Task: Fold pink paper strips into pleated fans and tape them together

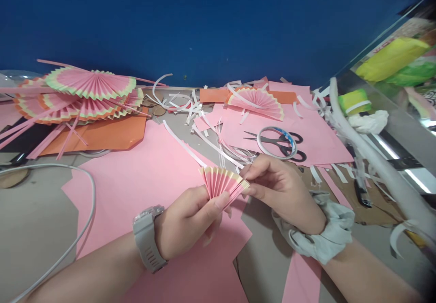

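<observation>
A small pleated paper fan (220, 181), pink with a pale yellow edge, is partly spread in front of me. My left hand (195, 216) grips its lower, gathered end between thumb and fingers. At the fan's right edge, my right hand (275, 187) pinches the outer folds with thumb and forefinger. Large pink paper sheets (136, 194) lie beneath my hands. Beyond my right hand, a roll of tape (260, 145) rests over black-handled scissors (282, 147). Another pleated pink fan (255, 103) lies further back.
Several finished fans (91, 85) with pink strips are piled at the back left on an orange sheet (112, 135). White paper strips (185, 144) are scattered across the middle. A grey cable (92, 194) curves at left. A blue wall (190, 26) stands behind.
</observation>
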Demonstrator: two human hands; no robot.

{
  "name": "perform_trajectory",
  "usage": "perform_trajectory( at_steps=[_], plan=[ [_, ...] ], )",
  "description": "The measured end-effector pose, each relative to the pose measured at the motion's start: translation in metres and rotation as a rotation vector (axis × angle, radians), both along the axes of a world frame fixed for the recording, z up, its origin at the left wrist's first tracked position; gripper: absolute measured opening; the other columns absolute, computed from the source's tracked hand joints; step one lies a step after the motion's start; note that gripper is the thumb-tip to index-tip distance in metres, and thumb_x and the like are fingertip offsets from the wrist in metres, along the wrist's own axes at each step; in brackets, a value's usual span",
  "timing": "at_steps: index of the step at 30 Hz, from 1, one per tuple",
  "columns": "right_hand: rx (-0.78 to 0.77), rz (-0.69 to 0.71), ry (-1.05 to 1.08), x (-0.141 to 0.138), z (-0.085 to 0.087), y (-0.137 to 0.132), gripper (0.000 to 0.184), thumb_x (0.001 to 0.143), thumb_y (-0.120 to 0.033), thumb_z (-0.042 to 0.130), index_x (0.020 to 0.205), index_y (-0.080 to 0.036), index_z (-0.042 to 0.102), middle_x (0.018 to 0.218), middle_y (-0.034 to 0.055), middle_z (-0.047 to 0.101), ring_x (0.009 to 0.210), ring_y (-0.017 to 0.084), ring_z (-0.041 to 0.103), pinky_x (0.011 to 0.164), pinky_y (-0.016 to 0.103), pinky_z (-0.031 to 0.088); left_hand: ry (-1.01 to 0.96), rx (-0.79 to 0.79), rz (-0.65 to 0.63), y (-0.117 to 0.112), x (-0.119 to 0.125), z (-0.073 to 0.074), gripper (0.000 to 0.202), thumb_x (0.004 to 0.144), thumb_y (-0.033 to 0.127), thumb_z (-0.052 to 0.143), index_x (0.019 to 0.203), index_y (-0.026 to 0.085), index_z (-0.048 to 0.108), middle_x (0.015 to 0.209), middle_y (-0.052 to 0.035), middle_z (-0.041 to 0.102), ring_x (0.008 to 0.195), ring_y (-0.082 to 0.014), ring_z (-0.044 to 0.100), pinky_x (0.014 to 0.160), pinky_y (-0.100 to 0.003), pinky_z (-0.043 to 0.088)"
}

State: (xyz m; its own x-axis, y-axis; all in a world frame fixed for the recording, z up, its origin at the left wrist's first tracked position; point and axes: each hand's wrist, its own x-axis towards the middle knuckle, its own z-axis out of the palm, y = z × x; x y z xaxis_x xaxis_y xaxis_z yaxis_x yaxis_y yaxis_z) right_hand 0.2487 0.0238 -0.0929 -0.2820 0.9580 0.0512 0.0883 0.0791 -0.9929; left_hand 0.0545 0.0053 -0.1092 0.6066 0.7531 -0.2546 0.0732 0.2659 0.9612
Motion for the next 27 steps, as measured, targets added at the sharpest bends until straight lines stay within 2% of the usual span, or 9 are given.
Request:
perform_trajectory(
  at_steps=[4,7,12,16,22,25,27],
  plan=[
    [-0.002,0.029,0.031,0.0007,-0.0009,0.0001,0.016,0.072,-0.02,0.07,0.076,-0.022,0.054,0.073,-0.0023,0.057,0.059,0.008,0.054,0.055,0.02,0.048,0.01,0.018,-0.019,-0.0005,-0.0009,0.0007,0.042,0.091,0.046,0.033,0.077,0.014,0.055,0.042,0.0067,0.044,0.038,-0.0063,0.042,0.05,-0.022,0.04],
    [0.0,0.045,0.041,0.0018,-0.0018,0.0008,0.018,0.073,-0.021,0.069,0.084,-0.023,0.054,0.075,-0.0016,0.057,0.061,0.008,0.056,0.054,0.019,0.049,0.025,0.034,-0.042,0.0001,-0.0017,0.003,0.043,0.091,0.047,0.033,0.075,0.014,0.055,0.041,0.0065,0.043,0.038,-0.0063,0.042,0.052,-0.023,0.041],
    [0.031,0.09,-0.018,0.0027,-0.0011,0.0024,0.016,0.076,-0.022,0.066,0.091,-0.025,0.06,0.085,0.0008,0.061,0.076,0.011,0.058,0.066,0.022,0.051,0.034,0.014,-0.053,0.0011,-0.0015,0.0049,0.045,0.09,0.05,0.034,0.073,0.014,0.054,0.042,0.0063,0.042,0.038,-0.0059,0.04,0.043,-0.019,0.036],
    [0.042,0.112,-0.02,0.0023,-0.0004,0.0029,0.013,0.077,-0.022,0.066,0.088,-0.026,0.061,0.083,0.0001,0.062,0.074,0.011,0.058,0.067,0.023,0.05,0.041,0.006,-0.025,-0.0001,0.0004,0.0053,0.045,0.088,0.052,0.035,0.071,0.015,0.054,0.042,0.0067,0.038,0.037,-0.0059,0.037,0.04,-0.019,0.032],
    [0.011,0.081,-0.063,0.0018,0.0007,0.0026,0.009,0.078,-0.024,0.064,0.084,-0.022,0.057,0.081,-0.0001,0.058,0.074,0.01,0.056,0.067,0.021,0.048,-0.011,0.071,-0.017,0.0003,-0.0002,0.0062,0.048,0.092,0.049,0.024,0.079,0.014,0.054,0.048,0.0043,0.042,0.046,-0.0087,0.041,0.058,-0.026,0.04],
    [0.024,0.024,-0.08,0.0024,0.0,0.0025,0.01,0.078,-0.026,0.064,0.083,-0.021,0.057,0.081,0.0003,0.056,0.073,0.011,0.055,0.066,0.021,0.048,-0.054,0.149,-0.013,0.0013,0.0003,0.0033,0.032,0.089,0.045,0.041,0.092,0.015,0.051,0.057,0.0037,0.046,0.051,-0.0089,0.04,0.055,-0.024,0.038],
    [0.038,-0.017,-0.069,0.0026,-0.0012,0.0028,0.01,0.078,-0.027,0.064,0.083,-0.021,0.056,0.08,0.0001,0.055,0.072,0.011,0.055,0.064,0.021,0.049,-0.068,0.157,0.07,0.0011,0.0017,0.0014,0.03,0.084,0.039,0.054,0.103,0.017,0.046,0.071,0.0019,0.052,0.056,-0.0084,0.044,0.055,-0.023,0.039]
  ],
)
